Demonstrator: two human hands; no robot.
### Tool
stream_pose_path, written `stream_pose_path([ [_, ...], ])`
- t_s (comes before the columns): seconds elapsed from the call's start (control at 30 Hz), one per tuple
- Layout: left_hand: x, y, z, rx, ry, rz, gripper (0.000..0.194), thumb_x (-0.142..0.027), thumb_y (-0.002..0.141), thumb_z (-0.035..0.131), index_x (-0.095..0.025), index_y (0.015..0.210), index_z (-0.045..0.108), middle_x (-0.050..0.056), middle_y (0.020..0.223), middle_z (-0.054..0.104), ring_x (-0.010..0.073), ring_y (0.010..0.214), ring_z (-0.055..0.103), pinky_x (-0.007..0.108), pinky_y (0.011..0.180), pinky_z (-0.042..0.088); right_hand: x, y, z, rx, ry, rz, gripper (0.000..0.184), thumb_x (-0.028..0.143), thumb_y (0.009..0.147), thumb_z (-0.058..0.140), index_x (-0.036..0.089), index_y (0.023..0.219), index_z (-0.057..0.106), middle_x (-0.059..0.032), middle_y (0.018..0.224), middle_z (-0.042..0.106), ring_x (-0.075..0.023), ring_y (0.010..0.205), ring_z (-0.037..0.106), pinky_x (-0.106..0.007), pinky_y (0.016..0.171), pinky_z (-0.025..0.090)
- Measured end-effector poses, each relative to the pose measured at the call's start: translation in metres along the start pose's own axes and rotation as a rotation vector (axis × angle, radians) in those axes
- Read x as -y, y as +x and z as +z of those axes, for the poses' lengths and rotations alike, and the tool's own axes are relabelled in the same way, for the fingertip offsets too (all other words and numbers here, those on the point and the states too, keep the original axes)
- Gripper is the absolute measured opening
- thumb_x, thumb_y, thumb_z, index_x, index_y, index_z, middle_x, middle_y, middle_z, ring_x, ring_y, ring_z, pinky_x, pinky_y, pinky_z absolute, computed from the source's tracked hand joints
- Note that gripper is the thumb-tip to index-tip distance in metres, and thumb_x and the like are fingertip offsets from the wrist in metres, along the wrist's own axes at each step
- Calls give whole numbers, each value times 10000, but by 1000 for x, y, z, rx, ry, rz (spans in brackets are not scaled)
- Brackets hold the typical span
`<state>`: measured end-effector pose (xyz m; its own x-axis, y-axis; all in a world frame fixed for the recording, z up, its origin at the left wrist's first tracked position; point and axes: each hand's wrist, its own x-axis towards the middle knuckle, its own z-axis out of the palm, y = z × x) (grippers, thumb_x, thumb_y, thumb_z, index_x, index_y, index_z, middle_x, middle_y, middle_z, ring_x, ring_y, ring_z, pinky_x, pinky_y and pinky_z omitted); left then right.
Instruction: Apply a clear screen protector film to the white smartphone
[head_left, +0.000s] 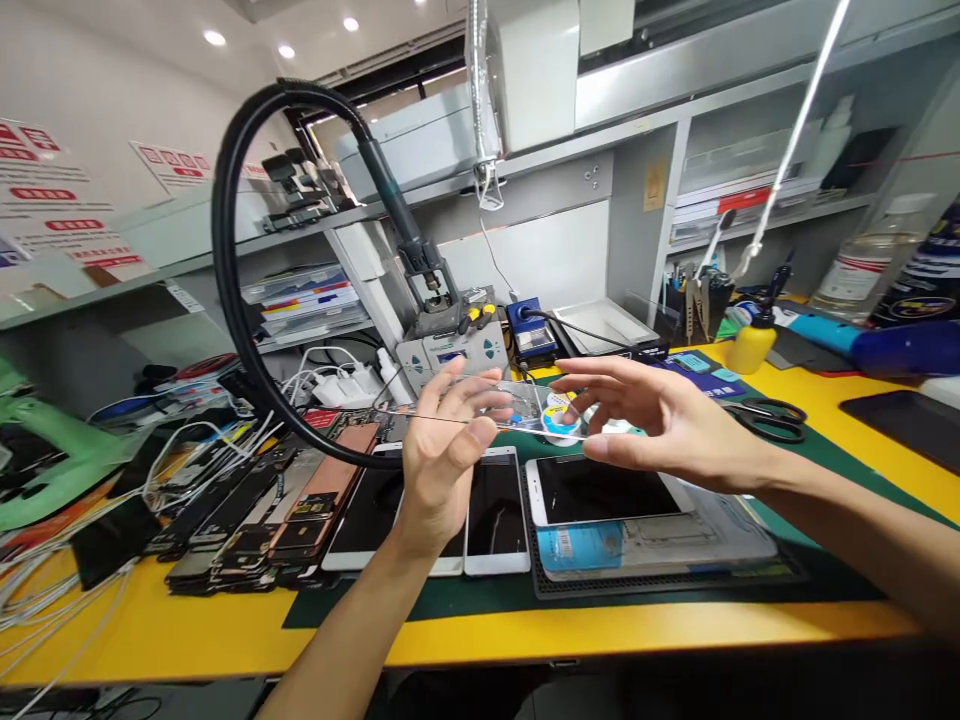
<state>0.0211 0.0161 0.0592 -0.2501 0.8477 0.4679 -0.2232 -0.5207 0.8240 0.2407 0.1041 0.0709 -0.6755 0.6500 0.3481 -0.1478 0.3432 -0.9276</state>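
A thin, see-through sheet (525, 428), about phone size and like a screen protector, is held nearly level above the bench. My left hand (446, 440) has it between thumb and curled fingers at the left. At the opposite end, my right hand (652, 415) grips the edge with thumb and fingertips. Beneath the right hand, a white-framed phone (607, 490) with a dark screen lies on a blue and grey packet (675, 545). Another white-framed phone (496, 510) lies below the sheet. A larger white-edged device (364, 510) is partly hidden by my left hand.
A black hose (225, 250) arches at the left toward a grey station (454, 350). Stacked phone parts (307, 510) and white cables (180, 450) crowd the left. Scissors (772, 418), a yellow bottle (752, 345) and a dark phone (911, 425) lie or stand right. Green mat (480, 598) covers the yellow bench.
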Motion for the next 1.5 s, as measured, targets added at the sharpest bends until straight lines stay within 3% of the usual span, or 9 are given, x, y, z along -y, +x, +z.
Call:
stream_pose_path([
  [0.33, -7, 0, 3, 6, -46, -15, 589, -326, 752, 789, -215, 1307, 625, 125, 1250, 689, 281, 1098, 670, 455, 982, 559, 4, -4, 2, 46, 15, -77, 725, 308, 770, 886, 228, 1420, 573, -147, 1374, 653, -239, 1057, 704, -397, 871, 617],
  [0.67, -9, 0, 4, 46, -41, 17, 643, -321, 714, 795, -216, 1326, 627, 121, 1278, 669, 282, 1094, 664, 427, 985, 570, 5, -6, 3, 21, -45, -180, 721, 283, 785, 868, 246, 1437, 562, -134, 1446, 623, -318, 1335, 600, -433, 1000, 584],
  [0.93, -10, 1, 4, 69, 3, 60, 608, -318, 722, 779, -209, 1306, 649, 124, 1273, 659, 287, 1094, 663, 440, 993, 565, 6, -7, 4, 22, -54, -186, 719, 272, 793, 858, 232, 1441, 551, -142, 1411, 636, -271, 1165, 677, -370, 852, 606],
  [1.23, -8, 0, 1, 75, 8, 72, 653, -316, 733, 789, -210, 1352, 607, 130, 1287, 654, 291, 1106, 659, 450, 1008, 552, 6, -9, 4, 4, -82, -175, 717, 263, 787, 852, 244, 1435, 547, -137, 1457, 614, -331, 1358, 582, -435, 988, 590],
  [1.5, -7, 0, 1, 93, 33, 98, 633, -324, 753, 777, -223, 1355, 609, 129, 1290, 656, 282, 1096, 663, 449, 1005, 553, 7, -8, 4, 16, -103, -174, 714, 257, 801, 836, 216, 1439, 519, -139, 1455, 611, -317, 1325, 605, -407, 952, 599],
])
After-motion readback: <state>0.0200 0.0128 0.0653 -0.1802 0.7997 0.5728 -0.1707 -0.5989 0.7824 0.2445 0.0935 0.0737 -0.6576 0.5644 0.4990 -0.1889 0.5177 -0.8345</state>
